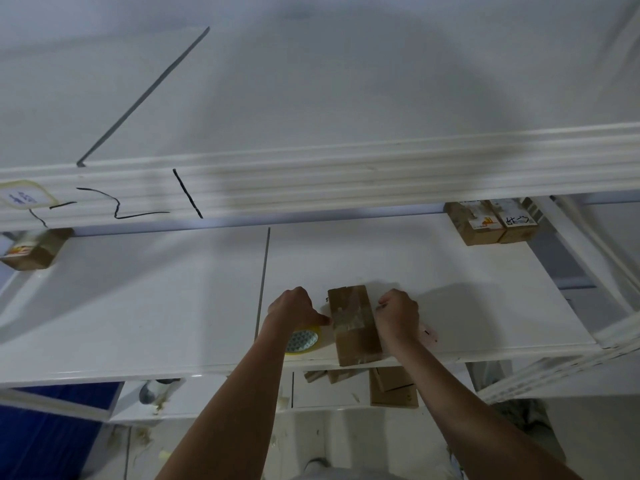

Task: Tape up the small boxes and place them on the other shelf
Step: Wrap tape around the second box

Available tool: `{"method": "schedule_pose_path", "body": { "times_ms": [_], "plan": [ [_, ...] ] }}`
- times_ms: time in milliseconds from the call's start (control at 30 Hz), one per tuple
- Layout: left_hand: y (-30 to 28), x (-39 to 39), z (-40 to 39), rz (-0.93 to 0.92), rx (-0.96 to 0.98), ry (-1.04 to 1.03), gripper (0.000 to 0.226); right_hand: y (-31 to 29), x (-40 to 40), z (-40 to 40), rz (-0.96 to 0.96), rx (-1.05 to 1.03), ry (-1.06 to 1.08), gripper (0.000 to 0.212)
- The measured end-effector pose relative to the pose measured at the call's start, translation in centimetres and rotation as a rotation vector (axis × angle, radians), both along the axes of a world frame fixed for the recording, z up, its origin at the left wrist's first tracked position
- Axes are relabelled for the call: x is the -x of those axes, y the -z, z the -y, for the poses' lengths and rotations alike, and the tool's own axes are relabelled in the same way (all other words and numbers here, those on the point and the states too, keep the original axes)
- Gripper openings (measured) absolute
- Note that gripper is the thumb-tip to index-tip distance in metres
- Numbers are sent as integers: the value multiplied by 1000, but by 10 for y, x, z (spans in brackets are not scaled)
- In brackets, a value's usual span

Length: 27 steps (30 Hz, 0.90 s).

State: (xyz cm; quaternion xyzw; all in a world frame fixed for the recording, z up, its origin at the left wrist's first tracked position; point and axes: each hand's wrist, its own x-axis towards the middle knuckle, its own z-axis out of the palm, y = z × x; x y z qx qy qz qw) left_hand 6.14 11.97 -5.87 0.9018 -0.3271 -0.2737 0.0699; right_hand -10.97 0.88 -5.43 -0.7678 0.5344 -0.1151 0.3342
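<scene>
Two bare forearms reach up from the bottom edge to a white shelf. Left hand has fingers curled, thumb tip pressing the left edge of a small box at a band of clear tape that crosses its top. Right hand is curled against the box's right side at the same band, seemingly pinching the tape end, though the fingertips are hidden. Box is brown cardboard, lying flat near the shelf's front edge, its near end sticking slightly over the edge. Tape roll with a yellow rim lies just left of the box, partly under the left wrist. Pinkish tool peeks out beyond the right wrist, too hidden to identify. Back right corner of the shelf holds two taped boxes touching side by side, with labels and handwritten marks that are unreadable. Another labelled box sits at the back left. Shelf beam above carries black marker scrawl and a sticker, illegible. Loose cardboard pieces lie on the lower shelf below.
</scene>
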Motion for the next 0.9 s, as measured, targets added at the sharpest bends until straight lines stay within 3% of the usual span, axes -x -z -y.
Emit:
{"method": "schedule_pose_path", "body": {
  "times_ms": [133,267,400,900],
  "plan": [
    [1,1,1,0,-8,-1,58,-8,-15,-17,-100,78,-86,23],
    [-1,2,0,8,10,0,60,-5,-25,-19,-234,-2,-135,10],
    [-1,3,-1,7,10,-1,60,-4,-33,-24,-324,-33,-169,10],
    [-1,4,0,7,-3,33,58,-6,-68,-31,-470,-196,-56,39]
  ]
}}
